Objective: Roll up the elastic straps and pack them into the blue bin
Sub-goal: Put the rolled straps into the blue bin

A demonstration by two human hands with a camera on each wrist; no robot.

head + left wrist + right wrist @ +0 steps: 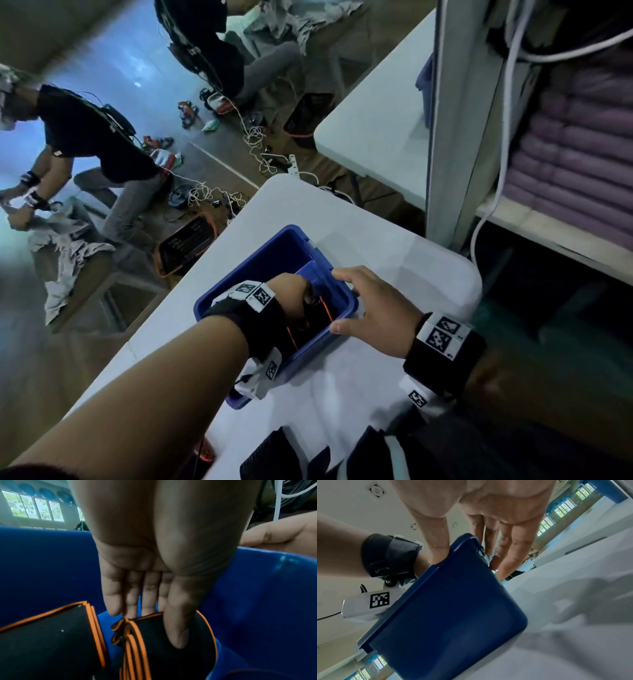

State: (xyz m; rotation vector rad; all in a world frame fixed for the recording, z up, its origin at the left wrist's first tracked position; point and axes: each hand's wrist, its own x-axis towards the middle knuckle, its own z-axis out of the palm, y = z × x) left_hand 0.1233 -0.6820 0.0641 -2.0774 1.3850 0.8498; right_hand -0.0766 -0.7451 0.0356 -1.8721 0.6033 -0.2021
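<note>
The blue bin (246,262) stands on the white table (394,240). My left hand (291,291) reaches down into it. In the left wrist view my left hand (154,627) pinches a rolled black strap with orange edging (163,655), thumb on its front and straight fingers (113,601) behind it. A second rolled strap (51,635) lies beside it against the bin wall (42,568). My right hand (356,301) rests on the bin's right rim with its fingers straight. In the right wrist view its thumb (436,553) presses the rim of the bin (453,608).
More black straps (270,455) lie at the table's near edge. A shelf with stacked purple towels (575,164) and hanging white cables (507,102) stands at the right. A second white table (376,120) is behind. People (102,144) work on the floor at the left, among cables.
</note>
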